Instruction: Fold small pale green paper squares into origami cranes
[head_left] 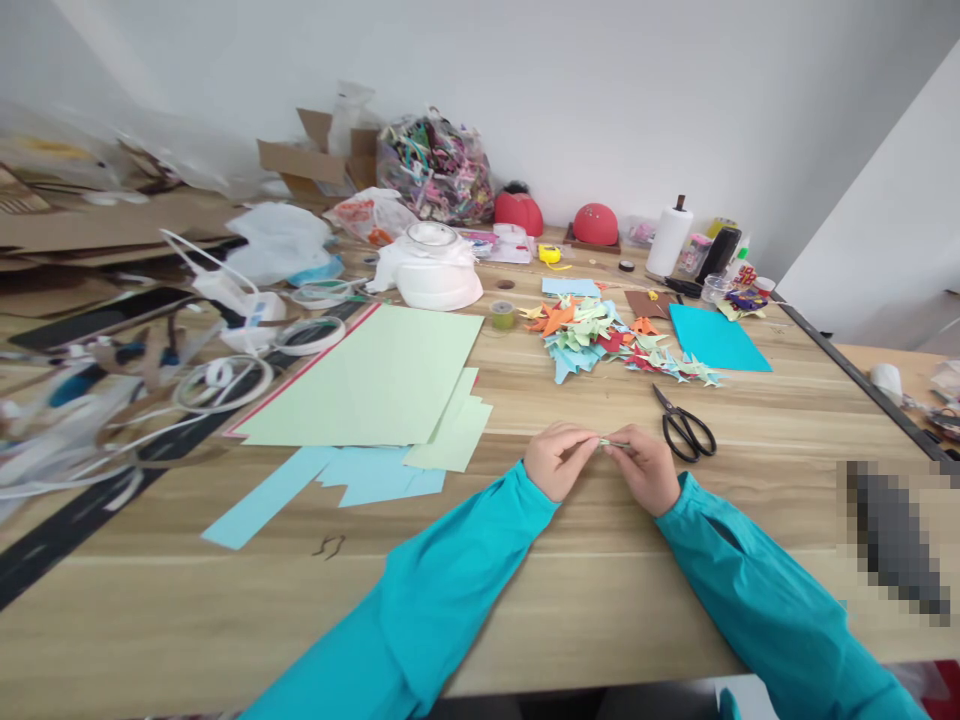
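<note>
Over the wooden table, my left hand (558,458) and my right hand (642,468) meet, their fingertips pinched on a small folded piece of pale green paper (613,443). Most of that paper is hidden by the fingers. Just right of my right hand lie black-handled scissors (684,425), blades pointing away. Beyond my hands is a pile of small folded paper figures (592,330) in green, orange, red and blue. To the left rest large pale green sheets (382,370), with light blue paper strips (270,498) partly under them.
A teal sheet (720,337) lies at the right, near a white bottle-like roll (670,238) and small containers. White cables (225,385) and a power strip (253,318) crowd the left. A stuffed plastic bag (435,165) and open cardboard box (315,165) stand by the wall.
</note>
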